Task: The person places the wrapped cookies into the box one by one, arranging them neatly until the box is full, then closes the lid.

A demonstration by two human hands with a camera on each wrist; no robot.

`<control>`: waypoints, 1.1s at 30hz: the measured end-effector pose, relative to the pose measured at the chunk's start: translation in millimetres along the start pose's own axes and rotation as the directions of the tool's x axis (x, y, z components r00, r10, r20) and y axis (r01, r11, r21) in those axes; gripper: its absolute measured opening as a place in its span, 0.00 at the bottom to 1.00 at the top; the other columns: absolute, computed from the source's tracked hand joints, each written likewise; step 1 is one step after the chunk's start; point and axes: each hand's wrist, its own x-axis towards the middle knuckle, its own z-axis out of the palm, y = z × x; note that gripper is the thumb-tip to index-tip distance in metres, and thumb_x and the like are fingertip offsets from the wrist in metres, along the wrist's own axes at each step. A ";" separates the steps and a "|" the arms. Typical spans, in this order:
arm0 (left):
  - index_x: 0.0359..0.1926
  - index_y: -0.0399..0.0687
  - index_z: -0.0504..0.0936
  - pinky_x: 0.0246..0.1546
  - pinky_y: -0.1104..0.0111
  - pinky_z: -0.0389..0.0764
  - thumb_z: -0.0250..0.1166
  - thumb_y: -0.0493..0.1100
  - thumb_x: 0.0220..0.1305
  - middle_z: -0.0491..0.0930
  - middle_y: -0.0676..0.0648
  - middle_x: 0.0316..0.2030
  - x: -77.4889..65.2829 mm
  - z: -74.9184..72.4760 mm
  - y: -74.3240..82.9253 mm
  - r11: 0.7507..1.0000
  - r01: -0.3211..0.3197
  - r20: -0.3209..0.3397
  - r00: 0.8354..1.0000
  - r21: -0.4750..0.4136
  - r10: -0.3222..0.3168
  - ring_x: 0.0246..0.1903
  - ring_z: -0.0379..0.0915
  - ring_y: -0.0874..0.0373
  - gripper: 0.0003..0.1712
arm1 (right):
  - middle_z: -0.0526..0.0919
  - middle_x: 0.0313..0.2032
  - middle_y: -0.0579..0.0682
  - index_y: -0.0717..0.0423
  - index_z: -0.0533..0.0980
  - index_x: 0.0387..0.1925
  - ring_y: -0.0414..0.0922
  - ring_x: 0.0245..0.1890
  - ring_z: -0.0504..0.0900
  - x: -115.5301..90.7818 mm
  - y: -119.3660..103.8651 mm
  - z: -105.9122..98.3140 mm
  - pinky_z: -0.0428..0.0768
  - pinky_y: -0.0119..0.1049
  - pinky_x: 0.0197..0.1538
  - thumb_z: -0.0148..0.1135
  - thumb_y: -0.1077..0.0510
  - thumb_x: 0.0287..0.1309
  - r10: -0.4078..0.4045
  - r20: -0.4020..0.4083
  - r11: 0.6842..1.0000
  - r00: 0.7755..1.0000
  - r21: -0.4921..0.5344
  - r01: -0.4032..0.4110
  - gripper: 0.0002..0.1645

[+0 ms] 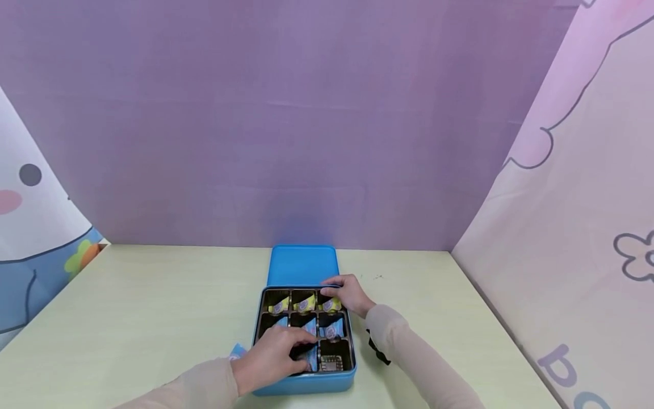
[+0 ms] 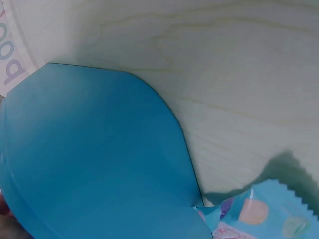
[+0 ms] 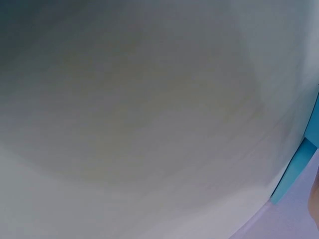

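A blue box [image 1: 304, 387] with a dark divided tray [image 1: 291, 326] stands at the table's front. Yellow wrapped candies [image 1: 305, 304] lie in the back row of compartments and blue wrapped candies [image 1: 334, 329] in the middle row. My left hand [image 1: 271, 352] reaches over the front left and pinches a blue wrapped candy [image 1: 311, 359] in the front middle compartment. At the back right corner, my right hand [image 1: 349, 292] grips the box's rim, its thumb on the inner side. The front right compartment shows a gridded pattern at its bottom.
The open blue lid [image 1: 302, 266] extends behind the box. Another blue candy packet [image 2: 259, 214] lies on the table just left of the box, partly behind my left wrist. A purple backdrop [image 1: 286, 125] rises at the table's back edge, with printed side panels [image 1: 577, 227].
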 end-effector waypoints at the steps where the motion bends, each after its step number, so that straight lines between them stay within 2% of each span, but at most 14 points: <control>1: 0.48 0.46 0.80 0.34 0.74 0.80 0.69 0.41 0.52 0.82 0.50 0.42 0.1 0.2 -0.2 1.000 -0.003 0.000 1.000 0.002 0.003 0.38 0.78 0.64 0.19 | 0.78 0.50 0.56 0.58 0.80 0.46 0.54 0.55 0.73 0.2 0.4 -0.1 0.78 0.45 0.51 0.59 0.58 0.58 -0.001 0.000 1.000 1.000 0.001 0.001 0.14; 8: 0.48 0.46 0.80 0.36 0.74 0.80 0.68 0.40 0.53 0.82 0.50 0.44 1.3 0.6 -1.4 1.000 -0.011 -0.005 1.000 0.008 0.011 0.39 0.79 0.62 0.19 | 0.78 0.51 0.56 0.58 0.79 0.46 0.54 0.55 0.73 0.7 1.2 -1.3 0.78 0.44 0.51 0.59 0.58 0.58 -0.009 0.005 1.000 1.000 -0.001 0.009 0.15; 17: 0.48 0.46 0.81 0.38 0.71 0.81 0.66 0.40 0.55 0.82 0.49 0.44 0.8 0.7 -2.0 0.995 0.060 0.009 0.998 -0.077 -0.059 0.41 0.78 0.59 0.17 | 0.79 0.50 0.56 0.58 0.79 0.46 0.54 0.54 0.74 0.5 0.9 -0.9 0.78 0.45 0.51 0.59 0.59 0.58 -0.011 0.006 1.000 1.000 -0.002 0.011 0.15; 22: 0.48 0.46 0.80 0.40 0.70 0.81 0.64 0.41 0.56 0.81 0.49 0.45 -0.7 -0.1 -2.3 0.993 0.070 0.017 0.997 -0.097 -0.069 0.43 0.78 0.59 0.17 | 0.79 0.50 0.56 0.59 0.79 0.46 0.54 0.54 0.74 -0.4 -0.4 -0.8 0.77 0.45 0.52 0.59 0.59 0.58 -0.003 0.006 1.000 1.000 -0.001 0.003 0.15; 30: 0.50 0.47 0.80 0.40 0.71 0.80 0.64 0.44 0.58 0.81 0.50 0.46 -1.7 -2.7 -1.7 0.992 0.062 0.019 0.998 -0.111 -0.060 0.43 0.78 0.60 0.18 | 0.79 0.49 0.55 0.59 0.79 0.46 0.54 0.54 0.74 -0.6 -1.1 -2.4 0.77 0.45 0.52 0.60 0.59 0.58 0.000 0.000 1.000 1.000 -0.002 0.000 0.15; 33: 0.50 0.46 0.80 0.40 0.68 0.81 0.65 0.45 0.57 0.82 0.49 0.45 -3.6 -6.0 -1.5 0.994 0.052 0.003 0.999 -0.099 -0.052 0.43 0.78 0.58 0.19 | 0.79 0.49 0.55 0.59 0.80 0.46 0.54 0.54 0.74 -1.2 -0.7 -2.6 0.77 0.45 0.52 0.59 0.59 0.58 0.010 0.004 1.000 1.000 -0.002 -0.010 0.15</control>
